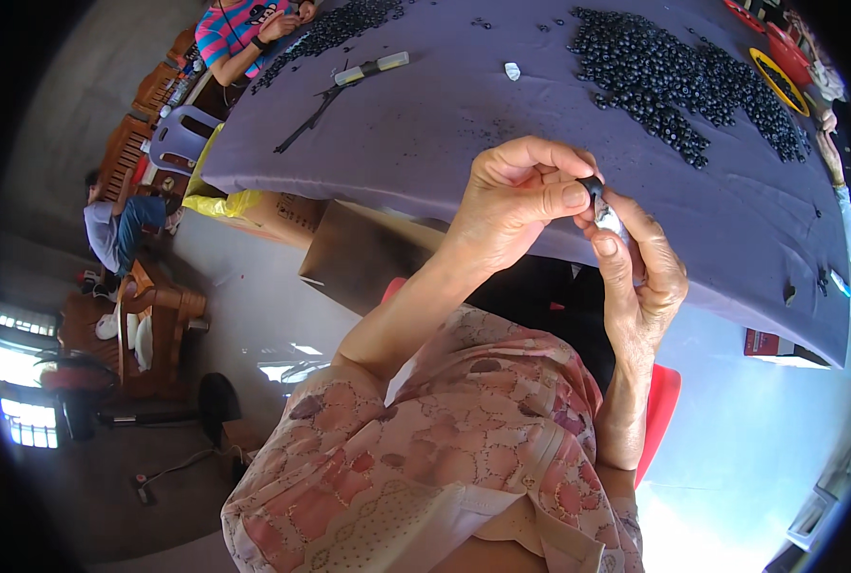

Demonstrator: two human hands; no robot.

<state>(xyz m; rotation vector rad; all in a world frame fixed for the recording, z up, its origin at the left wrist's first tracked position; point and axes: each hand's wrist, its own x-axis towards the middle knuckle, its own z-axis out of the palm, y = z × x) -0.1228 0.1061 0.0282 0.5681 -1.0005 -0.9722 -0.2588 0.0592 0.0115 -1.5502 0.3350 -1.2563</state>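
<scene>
Above the near edge of the purple-covered table (425,143), my two hands meet. Between the thumb and fingers of my left hand (521,191) is a small round black piece (593,185). My right hand (643,272) pinches a small whitish, shiny thing (609,220) against that piece; its kind is not clear. Beyond my hands, a large heap of glossy black round pieces (636,72) covers the far right of the cloth. A small white scrap (512,72) lies left of this heap.
Another pile of black pieces (335,29) lies far left, near a person (239,38). A yellowish tube and dark stick (373,70) rest on the cloth. At the right edge are a yellow-rimmed tray (779,81) and another person's arm (831,153). Cardboard boxes (359,253) stand below the table.
</scene>
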